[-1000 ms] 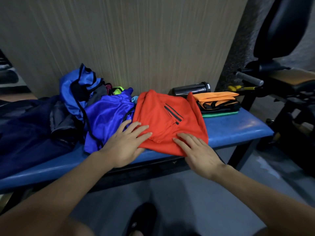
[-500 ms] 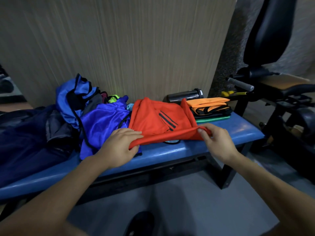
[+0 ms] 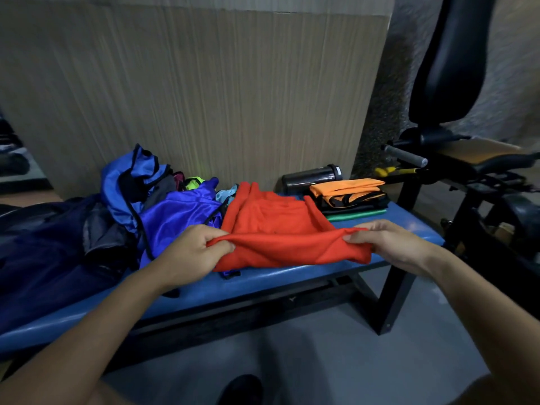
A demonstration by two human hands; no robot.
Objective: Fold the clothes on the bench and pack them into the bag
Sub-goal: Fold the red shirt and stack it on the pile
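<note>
A red garment (image 3: 274, 220) lies on the blue padded bench (image 3: 292, 276), its near edge lifted off the pad. My left hand (image 3: 195, 249) pinches the left corner of that edge and my right hand (image 3: 388, 244) pinches the right corner. Left of it lie a shiny purple-blue garment (image 3: 178, 211) and a blue bag (image 3: 128, 182) with dark trim, open, with clothes bunched in its mouth. A folded orange and black stack (image 3: 350, 194) on a green piece sits at the bench's right end.
A black bottle (image 3: 312, 176) lies against the wood-panel wall behind the stack. Dark navy fabric (image 3: 38, 252) covers the bench's left end. A black gym machine (image 3: 467, 159) stands at the right. My shoe (image 3: 242, 388) is on the grey floor below.
Both hands went from pressing flat on the red garment to pinching its near corners and lifting that edge up and forward. The black stripes on it are now hidden.
</note>
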